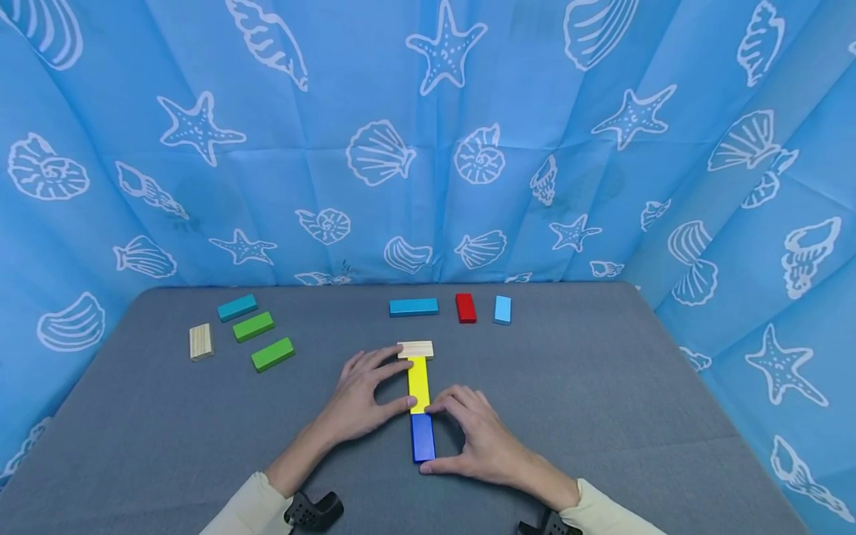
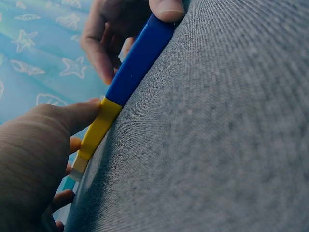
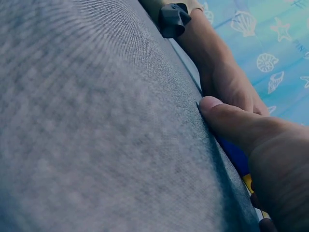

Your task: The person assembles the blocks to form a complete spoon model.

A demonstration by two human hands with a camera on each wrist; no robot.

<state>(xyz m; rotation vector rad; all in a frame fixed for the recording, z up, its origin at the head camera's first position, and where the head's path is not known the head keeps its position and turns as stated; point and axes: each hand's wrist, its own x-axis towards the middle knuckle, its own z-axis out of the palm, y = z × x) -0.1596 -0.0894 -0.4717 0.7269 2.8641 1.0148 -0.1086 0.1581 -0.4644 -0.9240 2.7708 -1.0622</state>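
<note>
In the head view, a yellow block (image 1: 418, 386) and a blue block (image 1: 423, 438) lie end to end, with a light wooden block (image 1: 417, 349) set crosswise at the yellow one's far end. My left hand (image 1: 361, 397) lies along the left side, its thumb and index finger touching the yellow block and another fingertip at the wooden block. My right hand (image 1: 484, 438) holds the blue block lengthwise, thumb at its near end and index finger by the joint with the yellow. In the right wrist view the right hand (image 3: 280, 154) hides most of the blue block (image 3: 234, 157).
On the grey table (image 1: 568, 401), a teal block (image 1: 237, 307), two green blocks (image 1: 253, 326) and a wooden block (image 1: 200, 342) lie at the left. Farther back are a blue-teal block (image 1: 413, 307), a red block (image 1: 466, 307) and a light blue block (image 1: 503, 310). A shell-patterned curtain (image 1: 428, 208) hangs behind.
</note>
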